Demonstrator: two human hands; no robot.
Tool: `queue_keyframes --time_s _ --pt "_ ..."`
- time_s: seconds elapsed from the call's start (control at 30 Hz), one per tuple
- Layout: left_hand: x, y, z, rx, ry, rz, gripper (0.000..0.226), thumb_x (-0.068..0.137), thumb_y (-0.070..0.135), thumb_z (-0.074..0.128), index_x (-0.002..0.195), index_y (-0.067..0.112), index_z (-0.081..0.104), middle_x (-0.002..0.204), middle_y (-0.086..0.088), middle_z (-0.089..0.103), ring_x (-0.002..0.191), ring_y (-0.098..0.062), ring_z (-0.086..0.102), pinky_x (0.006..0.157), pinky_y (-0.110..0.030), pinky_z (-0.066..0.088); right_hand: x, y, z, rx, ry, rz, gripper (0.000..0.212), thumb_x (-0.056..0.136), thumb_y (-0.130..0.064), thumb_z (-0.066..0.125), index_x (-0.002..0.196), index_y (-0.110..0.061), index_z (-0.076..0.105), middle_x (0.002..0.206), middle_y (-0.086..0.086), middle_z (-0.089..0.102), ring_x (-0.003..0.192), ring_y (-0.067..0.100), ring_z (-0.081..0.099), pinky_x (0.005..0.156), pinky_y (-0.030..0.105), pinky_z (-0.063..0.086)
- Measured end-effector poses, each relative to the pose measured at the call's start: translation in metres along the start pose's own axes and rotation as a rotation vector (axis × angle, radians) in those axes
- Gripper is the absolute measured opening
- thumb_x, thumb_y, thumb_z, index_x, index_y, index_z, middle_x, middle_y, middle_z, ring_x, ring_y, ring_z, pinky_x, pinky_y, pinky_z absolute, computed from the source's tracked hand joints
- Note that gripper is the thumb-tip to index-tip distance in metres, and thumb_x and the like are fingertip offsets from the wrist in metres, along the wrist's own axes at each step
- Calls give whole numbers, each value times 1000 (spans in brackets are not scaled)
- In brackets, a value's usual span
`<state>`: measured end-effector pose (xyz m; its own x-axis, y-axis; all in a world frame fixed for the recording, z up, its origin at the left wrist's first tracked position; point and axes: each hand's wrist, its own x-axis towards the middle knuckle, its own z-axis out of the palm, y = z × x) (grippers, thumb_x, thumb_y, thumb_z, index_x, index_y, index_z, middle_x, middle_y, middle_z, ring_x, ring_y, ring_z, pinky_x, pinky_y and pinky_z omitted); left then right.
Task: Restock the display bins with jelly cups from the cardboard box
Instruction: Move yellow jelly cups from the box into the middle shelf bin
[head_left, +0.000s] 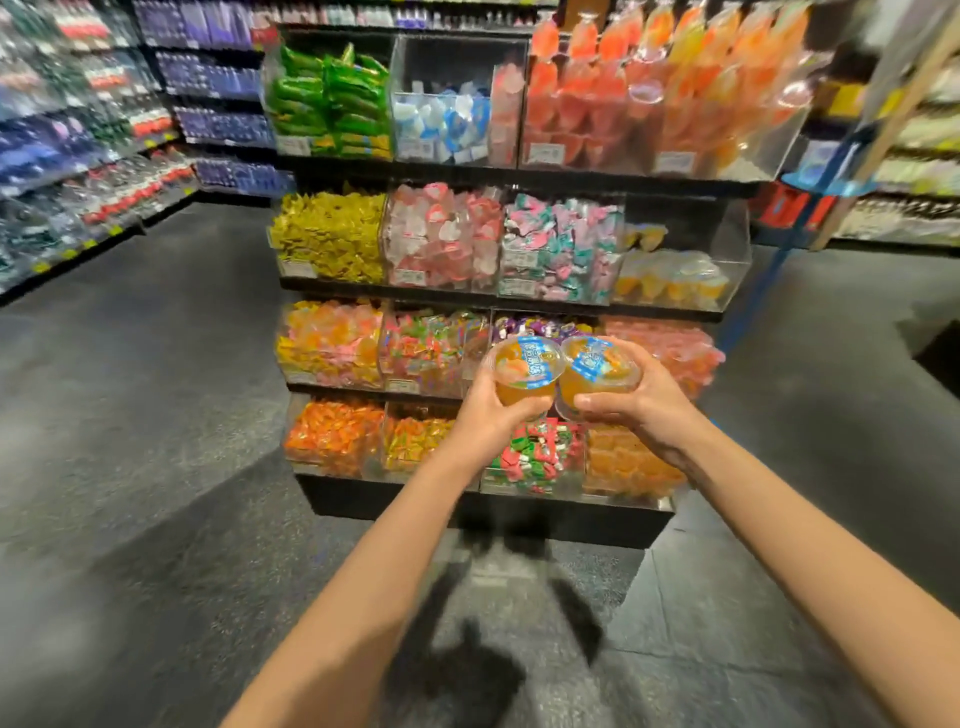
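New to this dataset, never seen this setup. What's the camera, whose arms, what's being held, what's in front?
There is no machine here: one wide-angle camera sits on a person's head, looking forward and down, so the two bare arms are the wearer's own. The left hand grips one orange jelly cup, fingers curled round it; the right hand grips a second jelly cup beside it. Both cups have blue-printed lids. Ahead stands a store display rack of clear bins filled with coloured sweets and jellies. The half-empty bin on the right of the second row holds similar orange cups. No cardboard box is in view.
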<state>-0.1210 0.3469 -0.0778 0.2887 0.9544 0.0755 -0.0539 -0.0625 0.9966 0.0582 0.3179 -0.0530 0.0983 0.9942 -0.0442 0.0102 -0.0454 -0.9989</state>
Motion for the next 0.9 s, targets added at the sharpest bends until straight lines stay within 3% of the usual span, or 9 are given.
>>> queue_keyframes --time_s 0.13,0.3,0.4,0.53,0.67,0.73,0.77,0.83,0.9 --pt "69 -12 38 34 60 -8 68 71 0 79 128 16 45 96 11 58 85 5 58 71 -5 47 49 11 -54 15 84 21 69 62 19 73 118 -13 50 99 4 68 84 13 67 81 29 56" --pt "175 -36 82 45 116 -11 48 64 6 86 96 25 55 91 7 63 87 -11 62 79 -18 50 119 20 -114 -39 135 47 58 65 20 72 107 -16 55 89 1 67 72 8 66 70 24 57" --pt "243 -46 110 23 110 -21 55 61 0 86 108 9 56 91 1 64 81 -10 61 70 -10 49 174 20 -155 -115 147 87 53 65 12 77 111 -6 58 93 7 69 70 8 67 64 23 57" --pt "327 -57 142 2 106 -38 47 59 0 87 90 19 57 84 3 65 75 -7 62 78 -27 52 239 16 -209 -252 184 146 59 58 -9 88 107 -13 56 101 6 69 91 18 66 86 37 55" --pt "393 -72 167 -8 138 -91 58 51 15 93 98 10 60 88 -5 71 79 -14 68 80 -40 57 295 12 -255 -192 253 186 56 65 -4 84 111 -8 53 94 2 67 74 9 65 60 19 55" --pt "423 -78 180 -2 159 -124 77 45 24 94 110 4 57 100 -13 70 90 -23 69 83 -45 57 326 10 -274 -155 322 186 55 62 -6 86 108 -8 56 97 4 68 77 10 67 62 20 54" --pt "437 -80 186 -1 152 -143 79 47 22 93 113 2 55 104 -16 68 92 -25 68 80 -44 58 341 10 -283 -132 370 178 51 62 -5 86 103 -9 56 96 4 67 74 8 67 60 19 54" --pt "465 -86 202 -36 132 -167 71 58 7 90 116 0 50 104 -16 66 86 -21 66 64 -27 58 375 12 -304 -78 421 171 48 68 6 80 104 -9 51 91 3 62 62 6 62 46 14 50" --pt "488 -90 216 -53 148 -160 61 63 -3 84 112 3 49 97 -9 63 79 -15 64 56 -16 53 409 19 -322 -51 449 158 60 69 9 78 115 -12 46 98 6 59 71 12 61 45 18 52"
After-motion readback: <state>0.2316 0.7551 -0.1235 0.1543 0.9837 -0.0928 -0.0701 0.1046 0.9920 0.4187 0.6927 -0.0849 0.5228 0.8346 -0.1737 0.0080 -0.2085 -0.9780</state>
